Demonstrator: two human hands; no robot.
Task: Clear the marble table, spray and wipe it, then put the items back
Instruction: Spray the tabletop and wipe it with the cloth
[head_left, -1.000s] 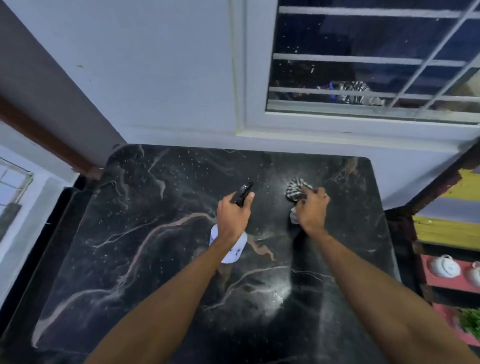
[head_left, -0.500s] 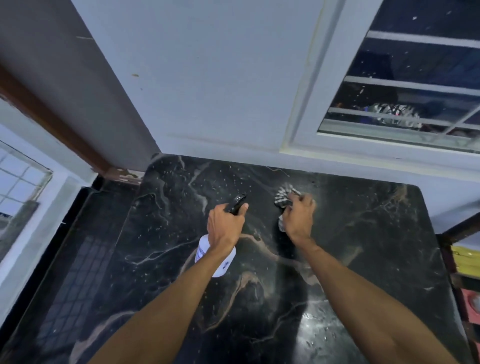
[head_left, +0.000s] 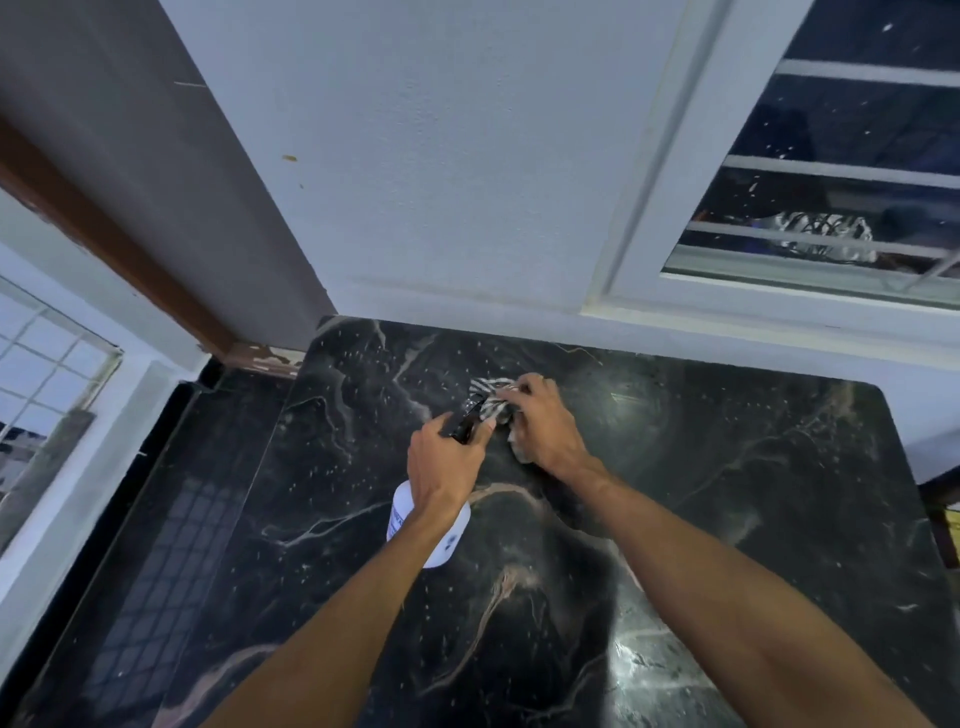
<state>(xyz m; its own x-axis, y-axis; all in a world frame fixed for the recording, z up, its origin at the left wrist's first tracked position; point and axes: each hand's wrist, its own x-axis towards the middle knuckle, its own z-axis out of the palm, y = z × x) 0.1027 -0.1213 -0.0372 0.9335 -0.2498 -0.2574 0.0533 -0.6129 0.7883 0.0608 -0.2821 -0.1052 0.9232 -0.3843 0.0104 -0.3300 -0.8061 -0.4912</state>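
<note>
The black marble table with pale veins fills the lower view, its top wet and speckled with droplets. My left hand grips a white spray bottle by its black trigger head, held above the table's middle. Just to its right, my right hand holds a crumpled black-and-white striped cloth pressed on the marble near the back edge. The cloth nearly touches the bottle's nozzle.
A white wall rises right behind the table, with a barred window at the upper right. A dark gap and floor run along the table's left side beside another window. A shelf edge shows far right.
The view has swung left and closer to the wall. My right hand has slid the cloth left toward the spray bottle's nozzle; my left hand keeps its grip on the bottle.
</note>
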